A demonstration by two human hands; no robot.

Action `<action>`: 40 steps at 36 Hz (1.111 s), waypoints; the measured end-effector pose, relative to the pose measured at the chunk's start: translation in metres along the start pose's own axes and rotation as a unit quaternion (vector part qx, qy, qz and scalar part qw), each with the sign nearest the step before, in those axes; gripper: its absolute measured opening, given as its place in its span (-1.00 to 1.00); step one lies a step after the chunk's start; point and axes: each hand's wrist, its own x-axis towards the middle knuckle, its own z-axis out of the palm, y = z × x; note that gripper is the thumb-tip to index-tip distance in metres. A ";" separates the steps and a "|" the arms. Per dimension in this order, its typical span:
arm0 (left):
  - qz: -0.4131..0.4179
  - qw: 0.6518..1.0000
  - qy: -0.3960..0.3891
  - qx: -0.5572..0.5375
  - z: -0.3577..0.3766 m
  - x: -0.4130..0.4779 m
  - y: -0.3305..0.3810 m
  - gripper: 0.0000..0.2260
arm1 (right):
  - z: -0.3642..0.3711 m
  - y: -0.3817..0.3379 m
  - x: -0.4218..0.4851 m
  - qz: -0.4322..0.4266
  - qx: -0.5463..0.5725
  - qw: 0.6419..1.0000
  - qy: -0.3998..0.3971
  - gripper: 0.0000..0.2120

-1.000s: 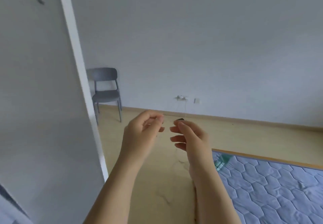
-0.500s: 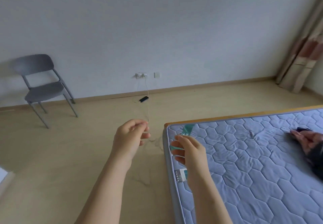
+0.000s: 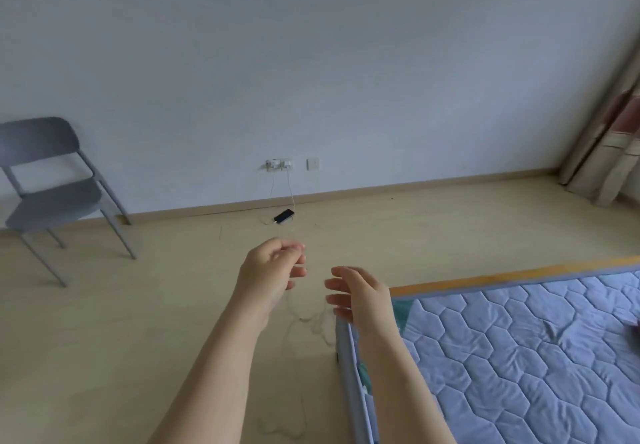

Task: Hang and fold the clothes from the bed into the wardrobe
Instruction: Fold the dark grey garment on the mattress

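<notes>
Grey plastic chair (image 3: 52,197): stands on the pale wood floor (image 3: 121,332) against the wall, well apart from both hands; I judge little risk there.
Left hand (image 3: 268,270): fingers curled, thumb against the fingertips as if pinching something very fine; I cannot tell whether a strand is held. A hand busy like this is not free to take a garment.
Black phone (image 3: 284,215): lies on the floor near the wall, plugged into a white charging cable (image 3: 290,187). A careless step could catch the cable and drag the phone.
Right hand (image 3: 360,293): fingers loose and spread, holding nothing, above the bed's near left corner.
Blue-grey quilted bed (image 3: 502,357): its corner juts out just below the right hand, so a leg could knock it while turning.
Clothes: none plainly in view; only a dark sliver (image 3: 636,322) shows at the bed's right edge, too small to name. Reaching without looking could miss it.
Wardrobe: out of view, so a garment carried low could drag across the floor.
</notes>
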 end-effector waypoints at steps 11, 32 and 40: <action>-0.048 0.994 0.089 -0.035 -0.044 0.082 -0.008 -0.86 | 0.064 -0.009 0.078 0.037 -0.023 0.998 -0.048 -0.75; -0.115 0.991 -0.045 -0.052 0.113 0.403 0.052 -0.90 | 0.044 -0.121 0.389 0.020 0.085 0.996 0.018 -0.79; -0.129 0.986 -0.092 -0.054 0.184 0.500 0.071 -0.89 | 0.016 -0.160 0.473 0.021 0.095 0.992 0.081 -0.85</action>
